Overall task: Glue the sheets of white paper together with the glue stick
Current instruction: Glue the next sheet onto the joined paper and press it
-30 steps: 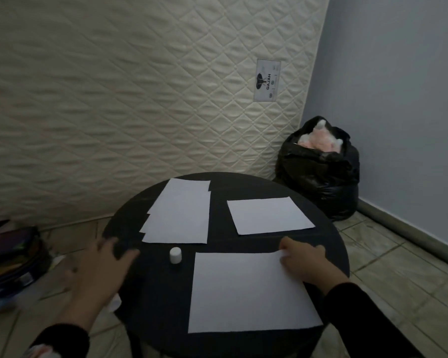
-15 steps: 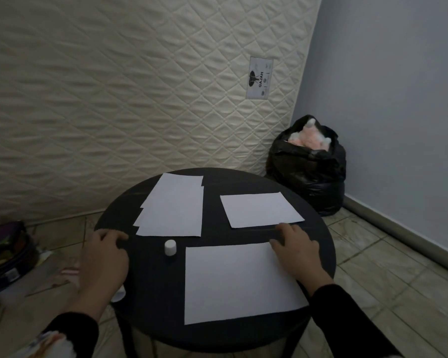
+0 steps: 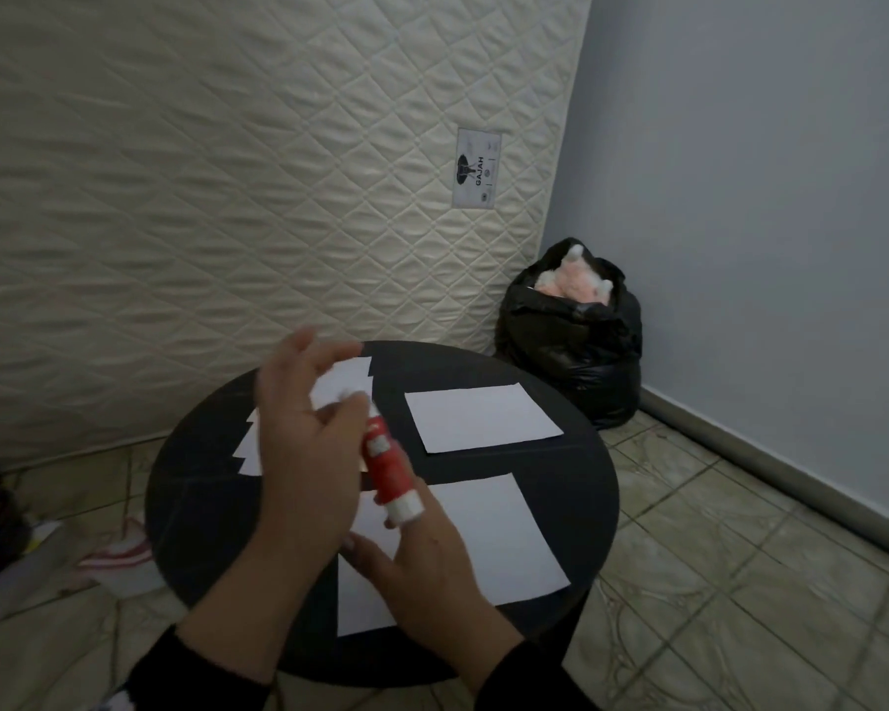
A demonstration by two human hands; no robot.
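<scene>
**Glue stick held over the table, both hands raised**

Your right hand (image 3: 422, 561) grips the red cylindrical glue stick (image 3: 388, 467) near its white lower end. The stick is tilted, its upper end leaning away from you and toward your left hand. It is held above the round black table (image 3: 581, 484), clear of the tabletop, over the gap between the paper sheets.

Your left hand (image 3: 304, 443) is raised in front of the stick's upper end. Its fingertips meet at that end and appear to pinch it; the hand is motion-blurred, so you cannot tell whether a cap sits there. The remaining fingers of that hand spread upward.

Three groups of white paper lie flat on the table:

- The large white rectangular sheet (image 3: 504, 546) lies nearest you, partly covered by both of your hands.
- The smaller white rectangular sheet (image 3: 483, 415) lies at the far right of the table, apart from the large sheet.
- The stack of white sheets (image 3: 352, 374) lies at the far left, its edges offset, mostly hidden behind your left hand.

Behind the table, a cream quilted mattress (image 3: 227, 197) stands upright against the wall. A black plastic rubbish bag (image 3: 576, 351) with pink and white material showing at its top sits on the tiled floor in the corner, to the right of the mattress.
</scene>
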